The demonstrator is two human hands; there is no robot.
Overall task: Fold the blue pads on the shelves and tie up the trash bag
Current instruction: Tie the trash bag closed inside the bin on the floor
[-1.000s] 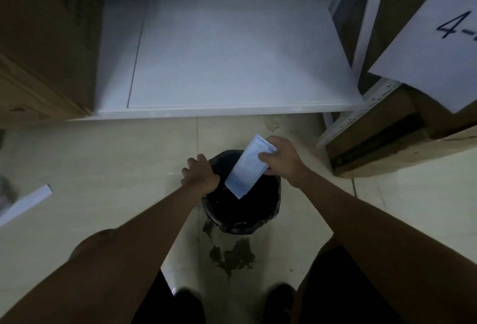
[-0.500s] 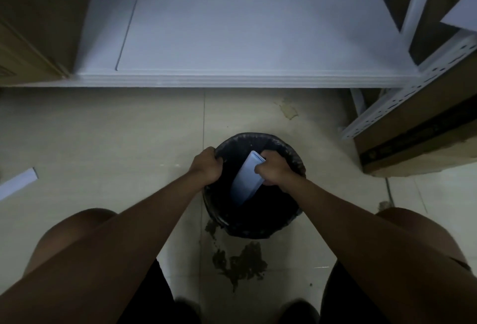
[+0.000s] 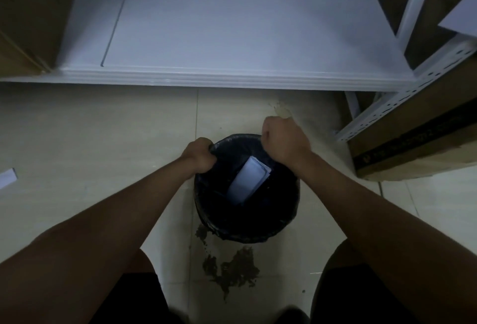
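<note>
Head view, hands (image 3: 282,143) fisted — gripping bag rim (image 3: 232,139)

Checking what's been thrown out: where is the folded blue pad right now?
In the head view the folded blue pad leans inside the black trash bag, centre frame, between the left hand and right hand at the rim.

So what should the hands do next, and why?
Probably lift the bag's rim off the bin. The folded pad already lies inside the trash bag, the left hand grips its rim, and the right hand is curled at the far rim.
</note>
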